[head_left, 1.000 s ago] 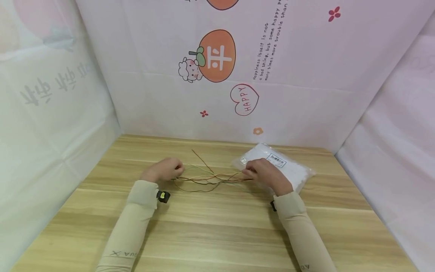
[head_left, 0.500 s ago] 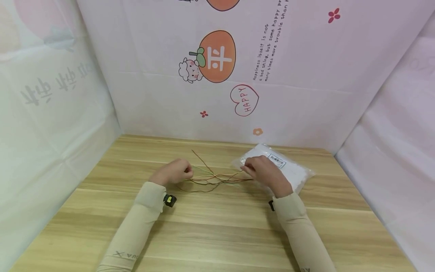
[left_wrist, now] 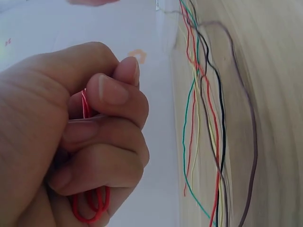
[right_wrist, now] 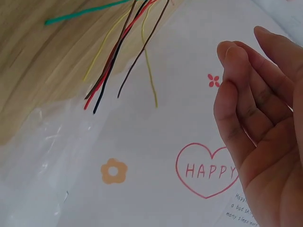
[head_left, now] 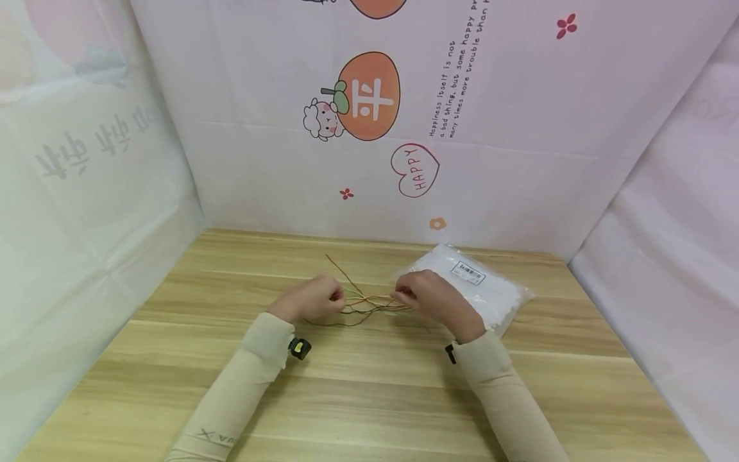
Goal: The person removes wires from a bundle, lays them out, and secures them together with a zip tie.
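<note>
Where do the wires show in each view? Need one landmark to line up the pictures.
Head: wires between the left hand and right hand, below the picture's middle.
Left wrist: wires right of centre, running from top edge to bottom edge.
Right wrist: wires at the top, left of centre, most ends pointing down.
Shared landmark: orange flower print, in all three, partly hidden by fingers in the left wrist view.

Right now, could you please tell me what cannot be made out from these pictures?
Left wrist view: part of the red cord, hidden inside the left hand.
Right wrist view: the rest of the wires, cut off by the top edge.
Head view: the label, its print too small to read.
</note>
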Action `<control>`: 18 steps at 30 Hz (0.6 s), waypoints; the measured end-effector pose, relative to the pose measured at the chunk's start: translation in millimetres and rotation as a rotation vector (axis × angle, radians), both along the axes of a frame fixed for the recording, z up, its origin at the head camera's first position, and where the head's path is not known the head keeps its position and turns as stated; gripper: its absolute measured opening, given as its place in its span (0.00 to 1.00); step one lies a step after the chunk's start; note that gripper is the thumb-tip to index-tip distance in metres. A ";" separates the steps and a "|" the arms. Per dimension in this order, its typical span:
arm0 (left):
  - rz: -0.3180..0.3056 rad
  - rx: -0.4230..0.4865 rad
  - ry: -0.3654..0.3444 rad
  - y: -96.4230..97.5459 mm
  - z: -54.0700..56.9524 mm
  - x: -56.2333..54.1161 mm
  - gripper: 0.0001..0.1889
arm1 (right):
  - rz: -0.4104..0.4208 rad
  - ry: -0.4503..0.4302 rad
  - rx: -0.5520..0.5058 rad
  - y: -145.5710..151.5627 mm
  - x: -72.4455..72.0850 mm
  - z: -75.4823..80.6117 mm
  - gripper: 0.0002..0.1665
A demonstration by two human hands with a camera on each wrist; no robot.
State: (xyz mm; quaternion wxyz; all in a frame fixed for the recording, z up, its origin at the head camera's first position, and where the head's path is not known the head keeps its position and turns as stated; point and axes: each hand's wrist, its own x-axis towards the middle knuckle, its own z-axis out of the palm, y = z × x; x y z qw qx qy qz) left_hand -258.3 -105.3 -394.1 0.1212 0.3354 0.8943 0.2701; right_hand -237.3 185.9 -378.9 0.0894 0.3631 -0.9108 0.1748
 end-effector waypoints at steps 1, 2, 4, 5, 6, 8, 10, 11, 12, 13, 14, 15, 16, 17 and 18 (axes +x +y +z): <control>-0.005 -0.001 0.003 1.5 -0.5 0.5 0.22 | 0.004 0.001 -0.001 -2.0 0.9 -0.2 0.09; -0.011 -0.004 0.007 3.0 -0.9 0.9 0.22 | 0.008 0.001 -0.004 -4.1 2.0 -0.1 0.08; -0.021 -0.009 0.013 6.1 -1.6 1.5 0.22 | 0.014 0.008 0.002 -8.4 4.0 -0.3 0.08; -0.028 -0.013 0.019 7.6 -2.0 1.8 0.22 | 0.020 0.013 0.005 -10.7 5.0 -0.4 0.07; -0.032 -0.022 0.029 9.4 -2.2 2.1 0.21 | 0.024 0.022 0.013 -13.2 6.1 -0.4 0.07; -0.047 -0.038 0.042 13.3 -2.4 3.2 0.21 | 0.035 0.037 0.030 -17.9 8.9 -0.1 0.06; -0.060 -0.051 0.053 17.4 -2.5 5.0 0.22 | 0.059 0.061 0.043 -22.7 11.5 -0.6 0.06; -0.066 -0.057 0.061 19.5 -2.7 6.2 0.21 | 0.073 0.072 0.045 -25.1 12.8 -1.2 0.06; -0.071 -0.064 0.070 21.7 -2.6 7.6 0.21 | 0.086 0.085 0.049 -27.6 13.8 -2.0 0.06; -0.075 -0.073 0.078 23.7 -2.9 9.1 0.21 | 0.100 0.097 0.048 -29.9 15.1 -2.7 0.06; -0.078 -0.083 0.087 25.7 -3.0 10.6 0.21 | 0.113 0.111 0.042 -32.6 16.4 -3.1 0.06; -0.081 -0.089 0.093 27.6 -3.0 12.2 0.22 | 0.125 0.122 0.038 -35.1 17.6 -3.6 0.06; -0.082 -0.097 0.105 29.5 -3.1 13.7 0.22 | 0.132 0.137 0.039 -37.6 18.9 -4.0 0.06; -0.087 -0.100 0.099 31.1 -3.5 14.9 0.22 | 0.135 0.141 0.035 -39.8 20.4 -4.2 0.06; -0.092 -0.099 0.091 32.7 -3.7 16.2 0.22 | 0.140 0.149 0.034 -42.0 21.4 -4.5 0.05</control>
